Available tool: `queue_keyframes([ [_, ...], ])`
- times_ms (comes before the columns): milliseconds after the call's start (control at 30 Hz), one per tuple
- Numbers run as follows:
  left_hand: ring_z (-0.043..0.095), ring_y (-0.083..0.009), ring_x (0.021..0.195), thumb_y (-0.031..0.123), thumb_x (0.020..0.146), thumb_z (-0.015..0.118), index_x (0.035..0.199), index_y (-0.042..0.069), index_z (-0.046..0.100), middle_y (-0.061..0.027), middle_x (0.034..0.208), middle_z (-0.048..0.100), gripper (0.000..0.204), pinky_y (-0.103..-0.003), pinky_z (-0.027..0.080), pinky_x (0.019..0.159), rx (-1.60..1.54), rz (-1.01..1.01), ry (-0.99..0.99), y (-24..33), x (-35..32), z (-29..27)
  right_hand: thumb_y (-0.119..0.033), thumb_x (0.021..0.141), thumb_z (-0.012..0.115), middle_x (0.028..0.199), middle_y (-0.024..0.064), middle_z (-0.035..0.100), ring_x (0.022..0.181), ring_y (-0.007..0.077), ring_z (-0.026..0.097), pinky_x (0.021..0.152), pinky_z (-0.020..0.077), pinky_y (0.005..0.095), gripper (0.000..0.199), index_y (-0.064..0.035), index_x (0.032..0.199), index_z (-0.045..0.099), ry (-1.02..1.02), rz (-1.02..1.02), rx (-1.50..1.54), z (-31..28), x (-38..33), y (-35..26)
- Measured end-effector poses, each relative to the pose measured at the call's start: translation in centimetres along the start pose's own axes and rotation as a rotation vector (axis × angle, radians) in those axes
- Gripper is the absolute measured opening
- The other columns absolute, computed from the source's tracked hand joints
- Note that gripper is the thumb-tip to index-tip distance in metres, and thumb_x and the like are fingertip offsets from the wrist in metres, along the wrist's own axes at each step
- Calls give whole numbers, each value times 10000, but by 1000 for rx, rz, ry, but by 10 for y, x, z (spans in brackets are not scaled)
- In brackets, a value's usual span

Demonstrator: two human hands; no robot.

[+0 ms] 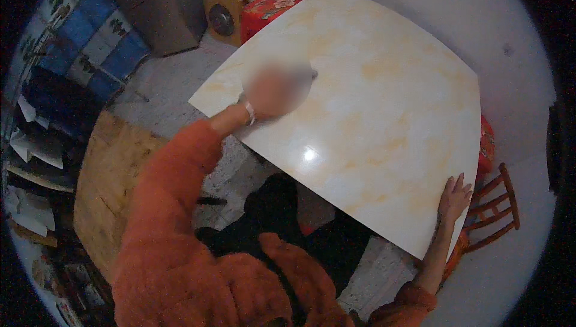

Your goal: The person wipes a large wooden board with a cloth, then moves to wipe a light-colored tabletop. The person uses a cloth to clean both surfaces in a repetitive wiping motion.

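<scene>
A large glossy tabletop (372, 105), cream with pale yellow marbling, fills the middle of the view. My left hand (276, 90) lies on its left part near the far-left corner; the hand is blurred, so its fingers cannot be made out. A small dark thing (313, 75) shows at its right edge. My right hand (455, 195) rests flat on the tabletop's near right corner, fingers spread and holding nothing. Both arms wear a fuzzy orange sweater (174, 231).
A rough wooden board (108, 189) lies low on the left. Behind the table stand a grey cabinet (162, 3), a wooden speaker box (223, 20) and a red flowered box (267, 9). A red wooden chair (495, 207) stands at the right corner. Papers (30, 147) are piled at far left.
</scene>
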State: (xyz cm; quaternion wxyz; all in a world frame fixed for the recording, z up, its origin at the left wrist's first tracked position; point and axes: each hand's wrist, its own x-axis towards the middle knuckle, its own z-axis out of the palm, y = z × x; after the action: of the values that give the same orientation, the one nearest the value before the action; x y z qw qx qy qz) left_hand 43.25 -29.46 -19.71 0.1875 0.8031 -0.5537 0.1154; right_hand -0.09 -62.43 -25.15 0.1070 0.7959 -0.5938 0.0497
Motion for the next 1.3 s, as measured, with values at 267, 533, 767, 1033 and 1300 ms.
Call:
queue_keyframes([
  [267,459,-378,1109,305,830,560,1137,113,575,-176,1233,477,362,-448,382,958,144,-372,38,-137,-5,9,-460,958,349,1419,293,292,1312,477,261,1042,233,579,559,-144,1419,338,22,12,-17,3,-2,-3],
  [533,494,-358,1082,376,823,562,1112,171,606,-155,1167,520,356,-504,418,897,358,-600,13,-106,106,52,-456,954,353,1422,294,288,1321,468,248,1063,198,572,562,-136,1416,338,50,-12,52,-6,7,-23],
  [767,516,-372,1025,243,808,612,1045,111,624,-173,1132,520,272,-443,423,887,-118,77,72,-42,25,12,-457,954,354,1420,299,284,1323,467,245,1045,219,596,559,-142,1416,341,70,24,10,-4,0,6],
  [1033,486,-328,1102,337,815,569,1059,214,628,-128,1092,537,280,-485,426,884,374,-740,164,-149,93,49,-418,952,376,1419,306,271,1301,496,266,1043,224,598,541,-132,1410,347,31,-4,12,-2,12,-22],
  [1300,491,-323,1049,334,827,575,1005,160,634,-137,1043,546,255,-493,412,841,-35,-69,46,-47,79,66,-413,950,384,1397,311,301,1292,502,269,1056,206,586,539,-126,1404,355,40,19,54,-6,14,-21],
])
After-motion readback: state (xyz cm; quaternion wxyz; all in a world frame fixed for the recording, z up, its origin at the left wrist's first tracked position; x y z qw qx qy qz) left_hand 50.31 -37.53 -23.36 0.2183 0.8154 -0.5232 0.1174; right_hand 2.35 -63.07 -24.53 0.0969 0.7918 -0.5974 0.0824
